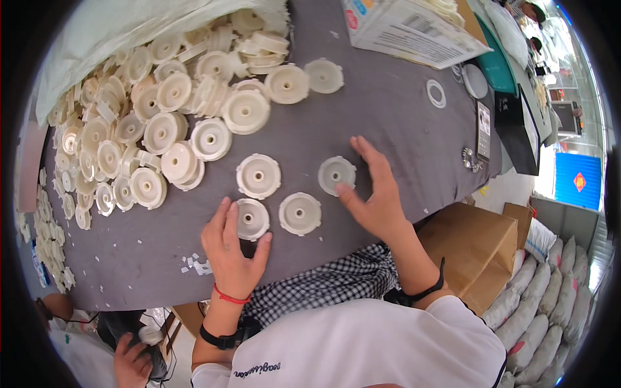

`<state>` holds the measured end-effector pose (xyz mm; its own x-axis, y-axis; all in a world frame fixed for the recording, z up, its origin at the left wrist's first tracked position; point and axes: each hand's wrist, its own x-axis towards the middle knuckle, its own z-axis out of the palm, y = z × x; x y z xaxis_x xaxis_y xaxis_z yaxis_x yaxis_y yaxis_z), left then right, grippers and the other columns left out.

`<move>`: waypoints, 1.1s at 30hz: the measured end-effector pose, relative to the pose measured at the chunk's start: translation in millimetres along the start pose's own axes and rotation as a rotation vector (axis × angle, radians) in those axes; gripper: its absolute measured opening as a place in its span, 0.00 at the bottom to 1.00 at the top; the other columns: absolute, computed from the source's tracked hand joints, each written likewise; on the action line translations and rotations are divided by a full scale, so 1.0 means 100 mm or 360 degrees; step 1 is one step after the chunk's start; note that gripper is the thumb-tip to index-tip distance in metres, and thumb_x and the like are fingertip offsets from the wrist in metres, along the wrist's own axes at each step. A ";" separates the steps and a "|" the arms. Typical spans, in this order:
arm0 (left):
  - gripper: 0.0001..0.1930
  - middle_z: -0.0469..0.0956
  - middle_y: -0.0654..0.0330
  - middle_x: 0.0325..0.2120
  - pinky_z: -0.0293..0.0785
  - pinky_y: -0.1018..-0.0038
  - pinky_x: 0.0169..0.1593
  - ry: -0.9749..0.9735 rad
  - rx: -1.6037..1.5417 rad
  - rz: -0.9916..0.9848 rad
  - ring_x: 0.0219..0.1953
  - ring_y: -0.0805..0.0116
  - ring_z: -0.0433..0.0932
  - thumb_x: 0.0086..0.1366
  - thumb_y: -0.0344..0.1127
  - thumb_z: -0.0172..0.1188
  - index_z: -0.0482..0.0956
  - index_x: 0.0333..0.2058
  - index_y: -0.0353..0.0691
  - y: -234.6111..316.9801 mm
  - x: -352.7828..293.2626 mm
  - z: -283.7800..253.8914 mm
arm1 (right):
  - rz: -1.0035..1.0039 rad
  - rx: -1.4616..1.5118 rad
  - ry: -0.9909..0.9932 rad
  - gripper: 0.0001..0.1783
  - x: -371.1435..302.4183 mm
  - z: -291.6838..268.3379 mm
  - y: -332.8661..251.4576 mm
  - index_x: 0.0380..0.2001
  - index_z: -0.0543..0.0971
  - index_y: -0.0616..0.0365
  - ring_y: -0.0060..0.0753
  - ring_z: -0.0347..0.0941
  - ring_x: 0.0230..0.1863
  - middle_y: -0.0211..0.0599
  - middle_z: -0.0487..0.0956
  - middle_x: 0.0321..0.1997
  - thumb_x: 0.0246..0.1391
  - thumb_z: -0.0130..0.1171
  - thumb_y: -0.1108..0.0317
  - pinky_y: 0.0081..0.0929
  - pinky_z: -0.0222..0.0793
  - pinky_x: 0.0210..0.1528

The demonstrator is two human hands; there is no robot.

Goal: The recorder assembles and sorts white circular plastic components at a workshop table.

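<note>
Four round white plastic wheels with small notches on the rim and a hub in the centre lie in front of me on the grey cloth. My left hand (233, 252) has its fingers and thumb around the edge of the lower left wheel (253, 223). Above it is another wheel (259, 184), and a third wheel (299, 205) is between my hands, touched by neither. My right hand (381, 204) is spread beside the greyer wheel (336, 168); its thumb reaches that wheel's lower edge while the fingers stretch past its right side.
A big heap of similar wheels (158, 132) covers the table's left and back, partly under a white sack (162, 19). At the back right stand a printed carton (414, 32), a white ring (436, 94) and a phone (483, 129). Another person's hand (132, 362) shows at lower left.
</note>
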<state>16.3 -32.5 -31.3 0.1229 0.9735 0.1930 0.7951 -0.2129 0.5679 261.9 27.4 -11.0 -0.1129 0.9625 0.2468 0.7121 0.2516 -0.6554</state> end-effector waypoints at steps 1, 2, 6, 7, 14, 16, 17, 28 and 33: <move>0.38 0.62 0.46 0.56 0.57 0.60 0.57 0.0015 -0.0058 -0.0006 0.55 0.49 0.63 0.48 0.33 0.66 0.59 0.57 0.34 -0.01 0.00 0.01 | -0.0001 0.0004 -0.0017 0.27 0.04 0.02 -0.04 0.52 0.66 0.65 0.42 0.70 0.51 0.47 0.71 0.51 0.48 0.60 0.69 0.33 0.67 0.50; 0.38 0.62 0.46 0.55 0.57 0.60 0.57 0.0030 -0.0114 -0.0010 0.55 0.49 0.63 0.48 0.33 0.66 0.59 0.57 0.34 -0.02 -0.01 0.01 | -0.0145 -0.0199 -0.0157 0.29 0.07 0.02 -0.07 0.51 0.67 0.64 0.45 0.69 0.50 0.47 0.71 0.49 0.45 0.61 0.69 0.34 0.67 0.48; 0.38 0.62 0.45 0.55 0.57 0.60 0.57 0.0064 -0.0236 -0.0038 0.55 0.48 0.63 0.48 0.32 0.66 0.58 0.57 0.34 -0.03 0.00 0.00 | -0.0153 -0.0386 -0.0269 0.26 0.07 -0.02 -0.03 0.48 0.70 0.61 0.48 0.70 0.44 0.46 0.73 0.42 0.42 0.62 0.71 0.35 0.68 0.43; 0.39 0.62 0.44 0.55 0.58 0.60 0.58 0.0080 -0.0268 -0.0043 0.56 0.48 0.63 0.48 0.31 0.67 0.58 0.57 0.34 -0.03 0.02 0.00 | -0.0028 -0.0385 -0.0189 0.23 0.05 -0.08 0.02 0.46 0.72 0.60 0.48 0.71 0.41 0.46 0.73 0.40 0.43 0.61 0.72 0.34 0.68 0.42; 0.39 0.60 0.45 0.57 0.62 0.62 0.56 0.0148 -0.0525 -0.0113 0.54 0.51 0.66 0.48 0.30 0.67 0.57 0.58 0.34 -0.09 -0.05 0.00 | 0.0524 -0.1445 0.1019 0.14 -1.18 -2.64 1.72 0.43 0.76 0.60 0.40 0.72 0.40 0.43 0.76 0.42 0.54 0.53 0.68 0.29 0.67 0.45; 0.38 0.60 0.45 0.56 0.62 0.62 0.56 0.0153 -0.0667 -0.0093 0.54 0.51 0.65 0.48 0.29 0.66 0.57 0.58 0.34 -0.13 0.00 0.04 | 0.0812 -0.3039 0.0814 0.23 -2.71 -4.45 2.07 0.47 0.74 0.62 0.47 0.71 0.47 0.49 0.74 0.49 0.52 0.55 0.58 0.35 0.66 0.51; 0.38 0.61 0.45 0.56 0.62 0.62 0.57 0.0140 -0.0594 -0.0091 0.54 0.50 0.65 0.48 0.29 0.66 0.57 0.58 0.34 -0.09 -0.01 0.00 | 0.0825 -0.2977 0.0802 0.23 -2.60 -4.20 2.16 0.47 0.74 0.62 0.47 0.71 0.47 0.49 0.74 0.49 0.52 0.55 0.58 0.35 0.66 0.51; 0.35 0.66 0.46 0.50 0.63 0.61 0.54 -0.0289 -0.0076 0.0051 0.50 0.49 0.67 0.46 0.30 0.65 0.63 0.55 0.33 0.02 0.21 -0.29 | 0.0343 -0.0347 0.0124 0.30 -0.34 -0.78 0.31 0.55 0.65 0.59 0.39 0.68 0.52 0.43 0.71 0.53 0.47 0.59 0.71 0.32 0.62 0.55; 0.34 0.68 0.47 0.42 0.66 0.63 0.47 -0.0029 -0.0055 0.0037 0.42 0.51 0.69 0.42 0.33 0.68 0.68 0.52 0.33 0.13 0.37 -0.38 | -0.0872 -0.0214 -0.0680 0.40 0.03 0.24 -0.23 0.54 0.64 0.60 0.47 0.63 0.55 0.48 0.68 0.54 0.36 0.68 0.59 0.41 0.59 0.57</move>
<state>8.2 -2.0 13.6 0.1520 0.9696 0.1917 0.7710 -0.2377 0.5908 228.5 26.9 -12.2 -0.7220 0.6635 0.1964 0.5511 0.7230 -0.4165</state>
